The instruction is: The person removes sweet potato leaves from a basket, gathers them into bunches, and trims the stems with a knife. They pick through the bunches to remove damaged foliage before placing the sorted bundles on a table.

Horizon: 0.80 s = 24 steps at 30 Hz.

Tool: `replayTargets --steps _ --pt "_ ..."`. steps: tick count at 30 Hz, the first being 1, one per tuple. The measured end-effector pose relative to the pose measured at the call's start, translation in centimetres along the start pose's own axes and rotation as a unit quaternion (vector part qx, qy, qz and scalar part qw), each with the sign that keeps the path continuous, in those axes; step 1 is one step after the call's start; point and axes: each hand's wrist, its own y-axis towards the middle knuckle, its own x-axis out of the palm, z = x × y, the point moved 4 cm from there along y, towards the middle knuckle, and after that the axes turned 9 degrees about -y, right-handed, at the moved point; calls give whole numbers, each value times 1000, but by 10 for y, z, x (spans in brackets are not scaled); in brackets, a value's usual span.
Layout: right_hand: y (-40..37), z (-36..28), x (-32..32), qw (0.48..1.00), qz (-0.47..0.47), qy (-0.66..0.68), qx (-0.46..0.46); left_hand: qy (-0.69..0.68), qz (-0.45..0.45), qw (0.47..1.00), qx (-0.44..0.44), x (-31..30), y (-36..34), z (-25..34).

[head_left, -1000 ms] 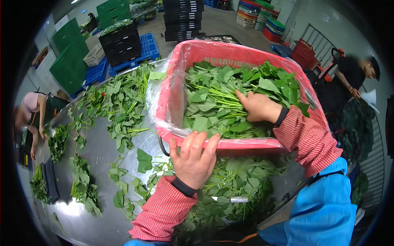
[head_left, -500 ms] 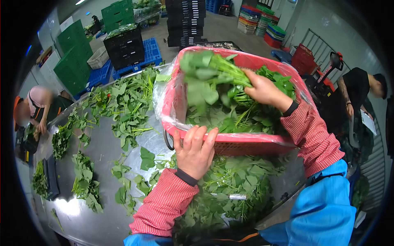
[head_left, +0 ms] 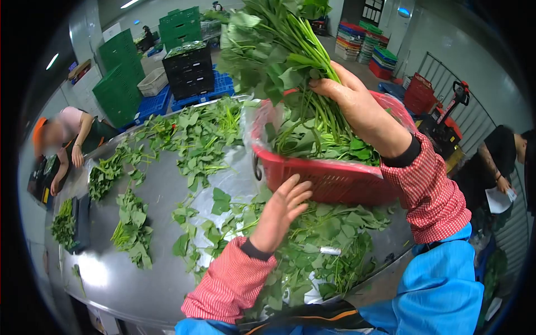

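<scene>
Round stainless-steel table (head_left: 139, 268), strewn with loose green leaves (head_left: 195, 134); on it a red slatted plastic basket (head_left: 335, 181), lined with clear film and part-filled with greens. Bunch of long-stemmed green leaves (head_left: 273, 50), held high above the basket, stems clenched in the closed right hand (head_left: 357, 106). Left hand (head_left: 282, 212) empty, fingers spread, fingertips at the basket's near wall.

Glossy brushed-metal table (head_left: 139, 268), red perforated plastic basket (head_left: 335, 181) lined with clear film.

Right hand (head_left: 357, 106) lifting leafy bunch (head_left: 273, 50) above red basket (head_left: 335, 181), left hand (head_left: 282, 215) seemingly touching its side
</scene>
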Motion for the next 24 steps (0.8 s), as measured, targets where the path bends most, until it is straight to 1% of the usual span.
replayTargets --steps 1,2,3,4,6,7,8,10,12,13,14,16,18,19,21,22,23,24 --pt "-5 -10 14 1000 -11 8 -9 -119 -26 990 -64 7 -1 8" --pt "-12 -20 28 999 -22 16 -17 -211 6 973 -89 12 0 14" --pt "-23 -30 46 999 -9 32 1 -251 -12 963 -94 16 1 22" --pt "-34 -37 62 999 -27 45 1 -291 -29 951 -100 19 0 29" --pt "-56 -33 96 998 -5 11 -65 -316 48 947 -38 18 -11 48" --pt "-69 -30 113 997 -27 26 -74 -267 162 950 5 18 -24 57" --pt "-83 -24 131 995 -49 41 -81 -288 74 953 48 -3 -28 54" --pt "-111 21 167 997 1 -17 -73 -189 141 967 96 -57 -53 44" --pt "-140 37 194 999 -31 -26 -6 -115 157 976 102 -57 -89 51" --pt "-154 54 209 999 -25 -26 -4 -129 177 970 105 -66 -106 44" --pt "-170 67 223 999 -42 11 31 -109 218 966 86 -79 -126 37" --pt "-197 74 244 992 -48 85 85 -102 285 951 61 -94 -160 21" --pt "-227 96 263 982 -18 102 161 -103 343 934 10 -107 -194 -4" --pt "-239 111 271 974 -2 110 199 -94 356 929 -19 -111 -207 -15" --pt "-264 160 283 933 34 196 300 -31 402 914 -49 -122 -225 -37" --pt "-273 169 284 905 52 235 350 6 420 905 -73 -130 -234 -49" --pt "-283 178 283 871 41 293 392 23 414 903 -111 -135 -242 -59" --pt "-287 182 279 831 32 349 432 32 401 907 -129 -138 -246 -70"
